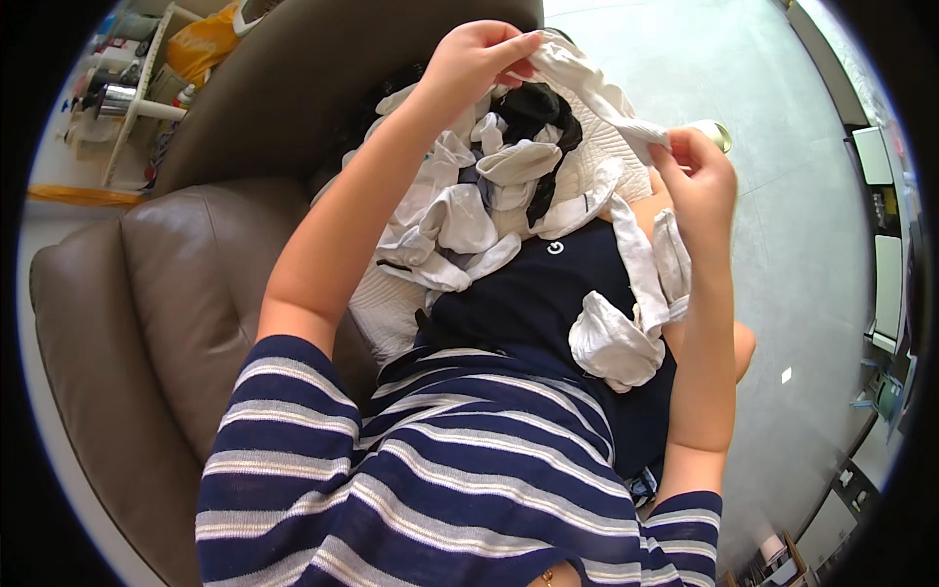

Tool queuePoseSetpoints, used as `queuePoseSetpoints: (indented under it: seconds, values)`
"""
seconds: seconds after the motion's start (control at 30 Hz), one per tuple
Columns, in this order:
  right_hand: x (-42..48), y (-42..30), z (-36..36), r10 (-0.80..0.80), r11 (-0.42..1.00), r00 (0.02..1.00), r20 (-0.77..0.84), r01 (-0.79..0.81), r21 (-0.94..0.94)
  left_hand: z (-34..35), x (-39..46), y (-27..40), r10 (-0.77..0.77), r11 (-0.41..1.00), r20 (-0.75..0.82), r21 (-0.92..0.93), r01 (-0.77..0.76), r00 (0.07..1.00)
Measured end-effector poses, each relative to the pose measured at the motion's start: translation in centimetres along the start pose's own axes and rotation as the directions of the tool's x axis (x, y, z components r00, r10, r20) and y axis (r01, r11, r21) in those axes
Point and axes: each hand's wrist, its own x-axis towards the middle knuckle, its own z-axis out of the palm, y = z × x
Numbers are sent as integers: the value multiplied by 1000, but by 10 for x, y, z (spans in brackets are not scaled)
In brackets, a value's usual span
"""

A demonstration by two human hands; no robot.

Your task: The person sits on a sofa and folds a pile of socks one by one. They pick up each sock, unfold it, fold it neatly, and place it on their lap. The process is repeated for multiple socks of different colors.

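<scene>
A long white sock (594, 88) is stretched between my two hands above the pile. My left hand (488, 51) pinches its upper end, at the top centre. At the right, my right hand (693, 161) grips the ribbed end. Below lies a heap of loose white socks (462, 216) with a black sock (532, 106) among them. A bunched white sock (616, 345) rests on my dark shorts (543, 293). Beside it a white sock (634, 257) lies lengthwise along my thigh, and another white sock (671, 257) is partly hidden by my right forearm.
Under the socks is a quilted cream cover (601, 147) on a brown leather sofa (183, 271). Shelves (139, 110) with assorted items and an orange bag (202, 44) stand at the upper left. The grey floor (792, 257) extends along the right, with white-fronted cabinets (888, 286) beyond.
</scene>
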Motion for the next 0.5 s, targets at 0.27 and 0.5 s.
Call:
queuePoseSetpoints:
  seconds: [0.27,0.5]
  values:
    - [34,75,30,156,869,914,376,53,-491,9,53,-69,59,754,202,633,-176,978]
    - [31,64,25,265,885,852,452,-29,-465,-31,-32,-45,-58,614,235,775,-151,970]
